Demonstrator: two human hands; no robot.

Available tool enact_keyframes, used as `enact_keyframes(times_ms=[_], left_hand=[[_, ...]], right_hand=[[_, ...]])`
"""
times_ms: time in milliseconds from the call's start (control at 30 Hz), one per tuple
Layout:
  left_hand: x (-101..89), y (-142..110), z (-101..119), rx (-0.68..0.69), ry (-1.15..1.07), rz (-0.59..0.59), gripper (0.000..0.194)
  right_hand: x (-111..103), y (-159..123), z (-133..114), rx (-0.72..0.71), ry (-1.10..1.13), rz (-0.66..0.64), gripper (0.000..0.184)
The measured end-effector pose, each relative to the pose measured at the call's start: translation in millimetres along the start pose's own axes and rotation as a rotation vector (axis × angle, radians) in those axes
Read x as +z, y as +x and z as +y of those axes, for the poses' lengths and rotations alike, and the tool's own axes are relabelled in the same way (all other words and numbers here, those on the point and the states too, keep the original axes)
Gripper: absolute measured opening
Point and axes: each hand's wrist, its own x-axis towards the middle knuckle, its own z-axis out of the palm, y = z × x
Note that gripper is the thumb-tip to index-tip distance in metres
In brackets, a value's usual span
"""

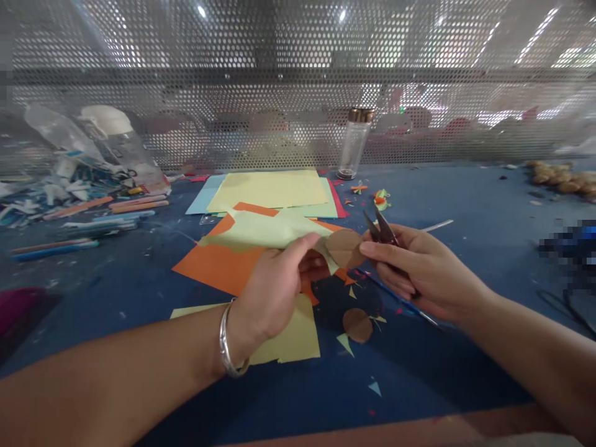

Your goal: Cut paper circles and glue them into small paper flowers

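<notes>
My left hand (pixel 284 279), with a silver bangle at the wrist, pinches a pale green sheet of paper (pixel 265 228) near its right end. A round brown cardboard disc (pixel 344 248) lies against that end of the sheet. My right hand (pixel 410 267) holds scissors (pixel 384 230) with the blades pointing up and slightly apart, while its thumb touches the disc's right edge. Below the hands, a second brown disc (pixel 357 326) rests on the table among small paper scraps. Under the green sheet are orange paper (pixel 205 267) and a yellow sheet (pixel 298 335).
Coloured sheets (pixel 270 189) are stacked behind my hands. A clear bottle (pixel 356 143) stands near the perforated metal screen (pixel 279 87). A blue pen-like tool (pixel 400 298) lies under my right hand. At left are rolled paper sticks (pixel 135 203), scraps and a white-capped bottle (pixel 118 143).
</notes>
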Motion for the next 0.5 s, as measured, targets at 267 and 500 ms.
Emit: enact_keyframes(times_ms=[267, 500], left_hand=[[-0.2, -8.4, 4.9, -0.008, 0.032, -0.058, 0.019], [1.5, -11.7, 5.7, 0.024, 0.113, -0.074, 0.024]], right_hand=[[1.2, 0.6, 0.3, -0.018, -0.097, 0.028, 0.027], [2.3, -2.7, 1.1, -0.061, -0.128, 0.01, 0.027]])
